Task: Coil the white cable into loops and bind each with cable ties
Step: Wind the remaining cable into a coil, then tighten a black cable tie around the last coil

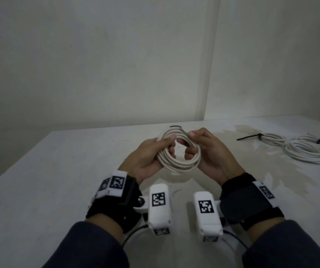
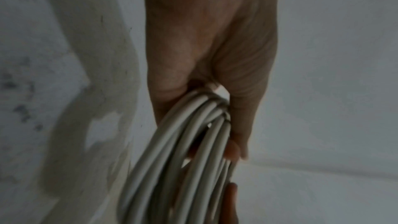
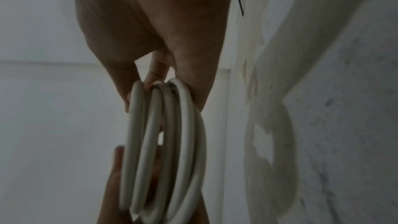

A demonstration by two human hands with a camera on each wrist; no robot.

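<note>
Fingers, left: the left hand curls its fingers round the left side of the white cable coil, thumb on top of the strands.
Fingers, right: the right hand curls its fingers through the middle of the coil and clasps its right side.
Coil position: held in the air above the surface, between the two hands and close in front of the person.
Coil lie: a round bundle of several turns, its open middle tilted up towards the head camera; no long axis to speak of.
Tie on this coil: none can be seen.
Nearest loose tie: a small black loop lies on the surface just beyond the coil, near the right thumb; probably a cable tie, too small to be sure.
Nearer hand: the right, by my judgement, so the left would keep the turns together.
Finished coils: on the surface, well apart to the right, bound with a black cable tie.
</note>
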